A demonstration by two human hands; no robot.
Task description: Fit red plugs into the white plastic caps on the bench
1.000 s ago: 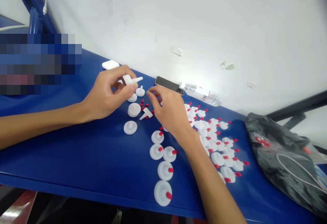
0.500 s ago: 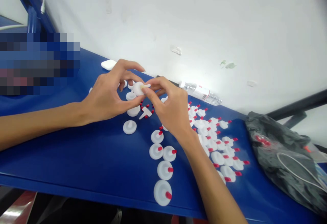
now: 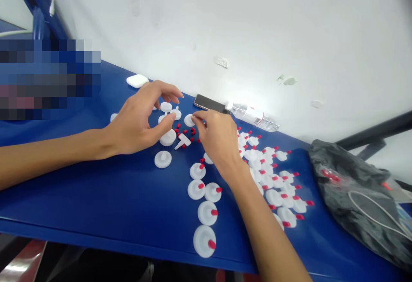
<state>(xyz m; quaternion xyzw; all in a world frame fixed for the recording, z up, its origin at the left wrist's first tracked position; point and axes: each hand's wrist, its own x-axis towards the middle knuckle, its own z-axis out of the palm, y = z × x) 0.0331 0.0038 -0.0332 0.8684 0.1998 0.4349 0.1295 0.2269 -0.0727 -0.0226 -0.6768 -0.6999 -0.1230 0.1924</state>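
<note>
White disc cap (image 3: 189,120): held at its edge by the fingertips of the right hand (image 3: 218,141), resting on or just above the blue bench (image 3: 96,187), just beyond a scatter of small red plugs (image 3: 184,132); half a second ago both hands met on one part in the air, and now they have separated and come down to the bench, so that joining appears finished and a fresh piece is being taken. Left hand (image 3: 138,121): fingers loosely curled and spread, holding nothing visible, hovering over uncapped white discs (image 3: 168,137). Nearer the person, beside the right wrist, lie rows of finished caps with red tips (image 3: 204,241); beyond the right hand, a phone (image 3: 210,103) and a clear bottle (image 3: 252,116); far right, a black bag (image 3: 357,196).
</note>
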